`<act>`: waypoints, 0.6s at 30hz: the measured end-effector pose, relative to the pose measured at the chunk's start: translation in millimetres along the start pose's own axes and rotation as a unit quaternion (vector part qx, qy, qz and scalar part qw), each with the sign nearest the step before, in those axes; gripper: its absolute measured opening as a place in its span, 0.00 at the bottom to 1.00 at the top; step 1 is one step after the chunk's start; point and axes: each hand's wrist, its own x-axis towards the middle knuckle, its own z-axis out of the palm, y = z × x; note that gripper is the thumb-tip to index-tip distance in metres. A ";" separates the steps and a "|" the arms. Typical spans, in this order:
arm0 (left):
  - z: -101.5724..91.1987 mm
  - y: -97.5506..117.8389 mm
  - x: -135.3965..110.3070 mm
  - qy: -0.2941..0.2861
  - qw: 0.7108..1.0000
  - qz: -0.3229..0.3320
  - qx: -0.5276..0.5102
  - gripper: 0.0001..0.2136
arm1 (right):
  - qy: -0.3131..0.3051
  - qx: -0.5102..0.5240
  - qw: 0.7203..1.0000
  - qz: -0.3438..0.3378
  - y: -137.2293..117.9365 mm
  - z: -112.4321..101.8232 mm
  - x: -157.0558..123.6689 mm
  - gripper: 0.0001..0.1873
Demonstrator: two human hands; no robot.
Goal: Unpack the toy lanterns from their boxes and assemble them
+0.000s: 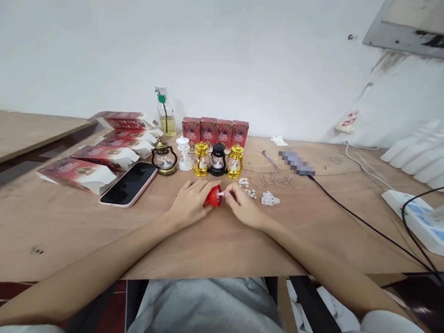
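Observation:
My left hand (192, 201) is wrapped round a small red lantern (214, 196), which lies on its side with its base facing right. Most of the lantern is hidden under the fingers. A small whitish strip (221, 193) shows at that base, pinched between the fingertips of my right hand (242, 204). Whether the strip is fixed to the lantern I cannot tell. Behind my hands stand several upright mini lanterns: a bronze one (164, 160), a white one (184, 154), a black one (218, 161) and gold ones (201, 160). Small white tabs (270, 199) and round pieces (248, 187) lie beside my right hand.
Open red boxes (86, 173) and a phone (129, 184) lie on the left. Closed red boxes (224, 132) and a pump bottle (168, 119) stand along the wall. Thin wires (270, 179), a pen (269, 158), a black cable (355, 216) and a power strip (419, 221) are on the right.

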 end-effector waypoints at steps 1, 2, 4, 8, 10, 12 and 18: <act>-0.7 -1.6 0.1 0.004 1.000 -0.011 -0.002 0.22 | 0.015 -0.001 1.000 0.003 4.5 -3.5 2.0 0.08; -1.5 -3.2 0.1 0.008 1.000 -0.023 -0.006 0.22 | 0.032 -0.002 0.999 0.009 9.7 -7.9 4.4 0.08; -2.8 -6.1 0.2 0.014 0.999 -0.044 -0.012 0.23 | 0.064 -0.012 0.997 0.030 21.6 -19.0 9.9 0.09; -3.2 -7.0 0.3 0.004 0.999 -0.042 -0.016 0.23 | 0.105 -0.122 0.986 0.046 41.7 -42.1 19.4 0.08; -2.5 -5.6 0.3 0.000 0.999 -0.033 -0.016 0.23 | 0.094 -0.199 0.975 0.037 47.4 -49.2 21.7 0.07; -1.7 -4.2 0.2 -0.001 1.000 -0.028 -0.013 0.22 | 0.078 -0.255 0.963 0.032 50.5 -52.2 22.7 0.07; -1.0 -3.8 0.1 0.001 1.000 -0.022 -0.011 0.23 | 0.099 -0.312 0.944 0.045 53.1 -53.6 23.8 0.09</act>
